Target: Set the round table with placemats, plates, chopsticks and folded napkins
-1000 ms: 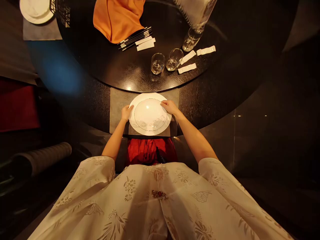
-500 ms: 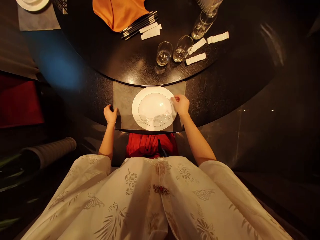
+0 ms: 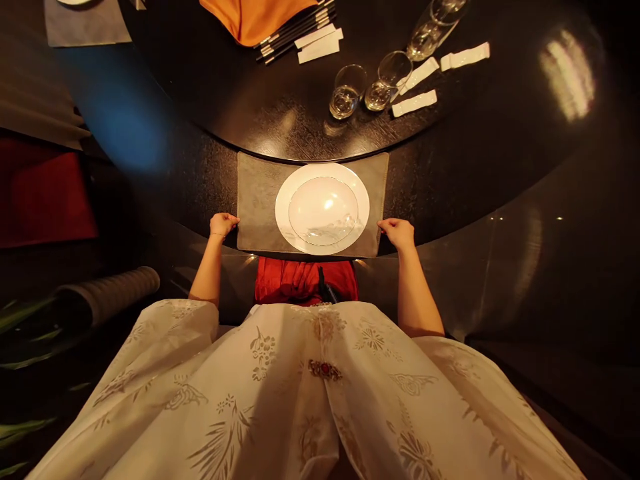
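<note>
A grey-brown placemat (image 3: 260,193) lies at the edge of the dark round table, directly in front of me. On it rests a white plate (image 3: 323,213) with a thin ring line and a faint grey landscape pattern, a little right of the mat's middle. My left hand (image 3: 223,225) pinches the mat's left edge between thumb and fingers. At the opposite side, my right hand (image 3: 399,232) has its fingers closed on the right edge of the mat, apart from the plate.
A raised turntable (image 3: 240,113) carries an orange cloth (image 3: 260,17), black chopsticks (image 3: 295,33), white paper sleeves (image 3: 320,45), glasses (image 3: 346,93) and white packets (image 3: 415,103). A red chair seat (image 3: 305,280) sits below the table edge. A ribbed planter (image 3: 117,293) stands lower left.
My right hand has left the plate's right rim and moved right to the placemat's edge. My left fingers have closed on the left edge. The whole view has shifted slightly.
</note>
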A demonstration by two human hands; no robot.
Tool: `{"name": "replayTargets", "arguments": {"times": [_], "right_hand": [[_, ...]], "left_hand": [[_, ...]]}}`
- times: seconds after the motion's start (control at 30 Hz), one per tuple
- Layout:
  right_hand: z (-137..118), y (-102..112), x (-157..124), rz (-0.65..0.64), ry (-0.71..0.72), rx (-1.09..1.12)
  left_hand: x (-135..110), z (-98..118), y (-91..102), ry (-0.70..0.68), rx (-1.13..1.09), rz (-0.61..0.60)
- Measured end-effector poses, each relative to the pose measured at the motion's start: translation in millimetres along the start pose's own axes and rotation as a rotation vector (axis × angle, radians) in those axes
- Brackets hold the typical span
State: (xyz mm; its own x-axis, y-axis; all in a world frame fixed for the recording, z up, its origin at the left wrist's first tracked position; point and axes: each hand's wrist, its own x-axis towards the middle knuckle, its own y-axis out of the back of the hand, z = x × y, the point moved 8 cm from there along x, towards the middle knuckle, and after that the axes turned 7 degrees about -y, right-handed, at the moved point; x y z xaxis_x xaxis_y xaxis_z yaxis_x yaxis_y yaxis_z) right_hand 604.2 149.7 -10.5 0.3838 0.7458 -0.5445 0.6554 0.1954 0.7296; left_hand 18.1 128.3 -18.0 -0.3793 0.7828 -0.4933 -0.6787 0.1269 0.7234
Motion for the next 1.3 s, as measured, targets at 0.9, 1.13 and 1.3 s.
{"name": "replayTargets", "arguments": {"times": [0.9, 1.13, 1.3], "right_hand": [[-43, -19, -28, -0.013, 0.180, 0.122], [-44, -48, -34, -0.162, 0.150, 0.465], [-64, -69, -38, -0.256, 0.123, 0.543]], "left_hand": [[-51, 95, -82.7, -0.333, -0.314, -0.196], [-49, 91, -101.4, -0.257, -0.645, -0.251], [-43, 72, -77.6, -0.191, -0.647, -0.215]]}}
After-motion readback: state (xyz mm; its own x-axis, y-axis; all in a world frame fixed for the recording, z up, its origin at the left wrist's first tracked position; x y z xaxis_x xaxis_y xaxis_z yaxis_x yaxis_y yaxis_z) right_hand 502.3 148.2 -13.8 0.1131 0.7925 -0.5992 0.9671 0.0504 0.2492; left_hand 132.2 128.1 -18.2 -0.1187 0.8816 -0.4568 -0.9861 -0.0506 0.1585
